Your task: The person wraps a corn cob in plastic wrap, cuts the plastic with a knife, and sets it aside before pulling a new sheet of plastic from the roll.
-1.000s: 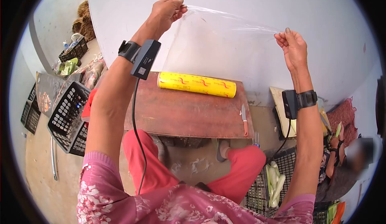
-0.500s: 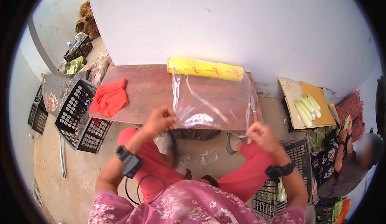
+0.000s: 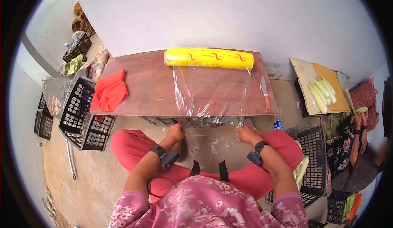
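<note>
A yellow-printed roll of cling film [image 3: 208, 58] lies along the far edge of the low brown table, against the wall. From it a clear sheet of cling film [image 3: 211, 91] runs across the tabletop and hangs over the near edge. My left hand [image 3: 176, 133] is closed on the sheet's left corner, just below the table edge. Closed on the right corner is my right hand [image 3: 247, 134]. Between the two hands the film is stretched. A knife [image 3: 265, 95] with an orange handle lies on the table's right end, and a red cloth [image 3: 109, 91] on its left.
Black crates stand left [image 3: 88, 113] and right [image 3: 307, 158] of the table [image 3: 147, 80]. At the right, pale long vegetables [image 3: 322, 94] rest on a board, near a co-worker's hands [image 3: 360, 119]. A bottle [image 3: 278, 125] stands by the table's right corner.
Both hands have come down and closer together, drawing the film over the table's near edge. My view has shifted slightly, and the roll now lies straighter along the wall.
</note>
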`<state>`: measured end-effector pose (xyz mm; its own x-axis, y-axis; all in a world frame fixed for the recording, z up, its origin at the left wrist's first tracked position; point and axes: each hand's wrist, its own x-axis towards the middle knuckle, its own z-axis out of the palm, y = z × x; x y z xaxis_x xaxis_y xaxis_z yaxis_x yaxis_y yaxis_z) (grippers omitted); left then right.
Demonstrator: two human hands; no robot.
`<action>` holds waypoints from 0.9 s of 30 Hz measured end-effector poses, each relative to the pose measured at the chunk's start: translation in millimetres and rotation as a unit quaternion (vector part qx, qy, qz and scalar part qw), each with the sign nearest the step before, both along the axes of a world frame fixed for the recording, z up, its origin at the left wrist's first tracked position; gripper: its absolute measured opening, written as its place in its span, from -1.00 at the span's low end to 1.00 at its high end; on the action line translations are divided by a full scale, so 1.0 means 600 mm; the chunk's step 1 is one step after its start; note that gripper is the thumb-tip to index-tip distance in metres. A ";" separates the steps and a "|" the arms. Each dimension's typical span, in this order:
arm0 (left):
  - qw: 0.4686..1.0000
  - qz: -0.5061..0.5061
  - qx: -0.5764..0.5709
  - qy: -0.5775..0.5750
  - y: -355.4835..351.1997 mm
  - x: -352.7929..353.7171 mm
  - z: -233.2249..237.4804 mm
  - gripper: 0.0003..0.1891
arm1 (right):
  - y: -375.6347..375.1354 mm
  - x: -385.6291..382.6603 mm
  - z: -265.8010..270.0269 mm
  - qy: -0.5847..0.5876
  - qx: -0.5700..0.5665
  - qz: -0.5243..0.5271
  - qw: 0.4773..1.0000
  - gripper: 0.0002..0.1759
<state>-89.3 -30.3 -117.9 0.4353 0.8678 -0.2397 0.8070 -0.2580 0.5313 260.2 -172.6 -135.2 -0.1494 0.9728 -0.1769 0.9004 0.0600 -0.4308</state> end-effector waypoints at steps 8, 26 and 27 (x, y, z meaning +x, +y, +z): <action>0.994 -0.070 -0.038 0.069 0.048 0.007 0.007 -0.79 | 0.048 -0.021 0.077 -0.002 -0.283 -0.083 0.955 -0.86; 0.974 -0.123 -0.018 0.192 -0.006 -0.024 -0.043 -0.76 | 0.274 -0.102 0.267 -0.159 0.313 -0.045 0.935 -0.27; 0.976 -0.117 -0.028 0.183 -0.002 -0.026 -0.044 -0.76 | 0.307 -0.089 0.292 -0.176 0.264 -0.098 0.943 -0.27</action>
